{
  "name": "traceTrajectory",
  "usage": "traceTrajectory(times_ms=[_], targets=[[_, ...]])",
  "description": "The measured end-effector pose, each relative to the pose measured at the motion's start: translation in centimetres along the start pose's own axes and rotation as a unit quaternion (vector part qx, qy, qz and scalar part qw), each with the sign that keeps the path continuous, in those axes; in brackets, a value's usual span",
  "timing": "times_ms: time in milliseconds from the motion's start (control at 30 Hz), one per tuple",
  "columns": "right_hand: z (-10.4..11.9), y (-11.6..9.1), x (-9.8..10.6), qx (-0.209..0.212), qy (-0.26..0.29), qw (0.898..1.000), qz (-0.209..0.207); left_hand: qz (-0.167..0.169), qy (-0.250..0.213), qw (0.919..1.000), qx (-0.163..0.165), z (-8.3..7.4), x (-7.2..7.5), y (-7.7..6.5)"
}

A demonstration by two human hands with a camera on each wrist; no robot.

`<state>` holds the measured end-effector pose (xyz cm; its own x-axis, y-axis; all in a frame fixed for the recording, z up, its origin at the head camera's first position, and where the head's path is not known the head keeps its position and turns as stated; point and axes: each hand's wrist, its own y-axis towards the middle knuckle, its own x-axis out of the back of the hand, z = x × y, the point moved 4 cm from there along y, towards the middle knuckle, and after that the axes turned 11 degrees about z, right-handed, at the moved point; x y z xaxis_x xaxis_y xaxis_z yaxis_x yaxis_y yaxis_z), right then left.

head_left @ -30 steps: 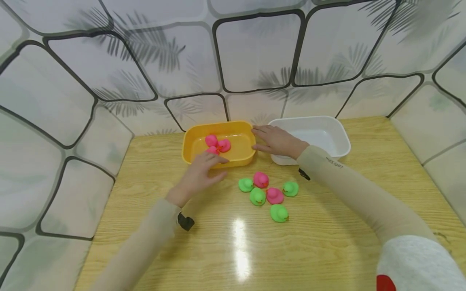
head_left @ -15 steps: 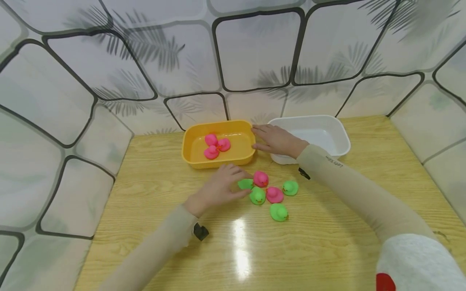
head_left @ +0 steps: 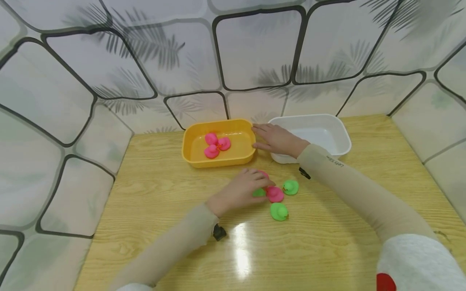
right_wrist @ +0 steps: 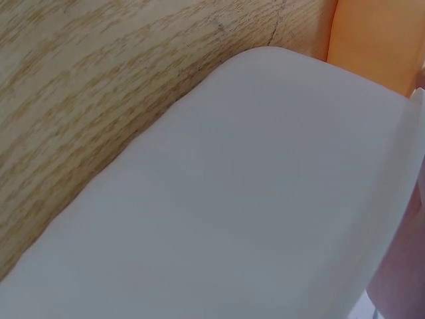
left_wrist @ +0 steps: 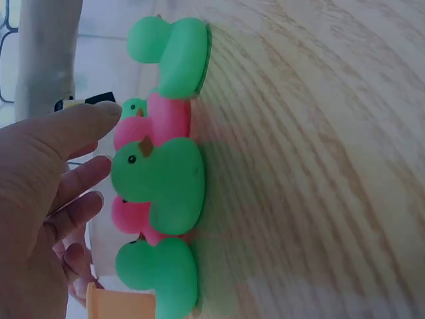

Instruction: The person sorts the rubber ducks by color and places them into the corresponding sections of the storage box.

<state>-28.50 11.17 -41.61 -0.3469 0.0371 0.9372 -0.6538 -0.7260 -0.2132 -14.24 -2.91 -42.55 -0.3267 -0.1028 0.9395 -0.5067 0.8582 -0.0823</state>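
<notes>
Several green and pink rubber ducks stand on the table. My left hand [head_left: 240, 192] reaches over them, fingers apart from the thumb. In the left wrist view, a green duck [left_wrist: 176, 189] stands beside the fingertips with a pink duck [left_wrist: 171, 119] behind it; the hand grips neither. The head view shows a pink duck [head_left: 274, 194] and two green ducks, one on the right [head_left: 291, 187] and one nearer [head_left: 279, 211]; the hand partly hides others. My right hand [head_left: 280, 140] extends over the white basin [head_left: 342, 139], its fingertips at the right rim of the yellow basin [head_left: 204, 163].
Three pink ducks [head_left: 212, 152] lie at the left inside the yellow basin. Both basins stand side by side at the back of the wooden table [head_left: 174, 250], close to a patterned wall covering [head_left: 258, 52].
My left hand has moved right and toward me, from the yellow basin's front rim to the ducks on the table. The right hand has stayed in place.
</notes>
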Motion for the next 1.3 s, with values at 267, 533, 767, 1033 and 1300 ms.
traceTrajectory(times_ms=[267,533,767,1033,1300], targets=[[0.1,0.2,0.0,-0.004,0.004,1.0,0.007,0.008,0.017,0.9996,0.023,-0.1,-0.8,0.9],[0.1,0.3,-0.2,-0.007,-0.006,1.0,0.009,0.023,0.056,0.9968,0.052,-0.5,-0.9,1.5],[0.1,0.3,-0.3,-0.007,-0.009,1.0,0.011,0.032,0.077,0.9948,0.059,-0.8,-0.9,1.7],[0.0,0.2,-0.4,-0.004,-0.006,1.0,0.003,0.015,0.067,0.996,0.058,-1.0,-0.4,1.6],[0.1,0.0,-0.2,-0.004,-0.011,1.0,-0.002,-0.003,0.047,0.9966,0.067,-0.9,1.5,0.8]])
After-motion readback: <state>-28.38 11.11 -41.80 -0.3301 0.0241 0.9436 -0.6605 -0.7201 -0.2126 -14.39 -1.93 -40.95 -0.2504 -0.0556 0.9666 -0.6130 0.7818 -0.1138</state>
